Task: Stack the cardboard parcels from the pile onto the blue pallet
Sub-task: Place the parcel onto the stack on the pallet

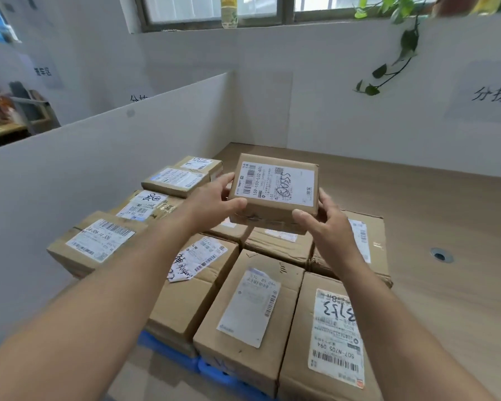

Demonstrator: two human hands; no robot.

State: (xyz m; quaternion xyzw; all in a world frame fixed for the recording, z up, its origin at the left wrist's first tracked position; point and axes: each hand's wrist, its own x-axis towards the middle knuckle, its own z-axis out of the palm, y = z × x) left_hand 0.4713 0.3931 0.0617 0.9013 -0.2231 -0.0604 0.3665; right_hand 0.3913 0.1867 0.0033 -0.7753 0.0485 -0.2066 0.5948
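Two-handed hold: left hand (213,204) and right hand (330,224) clasping opposite ends of small parcel (275,183), centre frame, above stacked parcels (243,308) on blue pallet (168,350); long axis left-to-right; hands equally near.

A parcel-sorting room: labelled cardboard parcels (249,308), white partitions (99,157), wall signs (492,94).

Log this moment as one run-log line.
held parcel: label up, above stacked parcels | left hand: holds its left side | right hand: holds its right side | blue pallet: under stack
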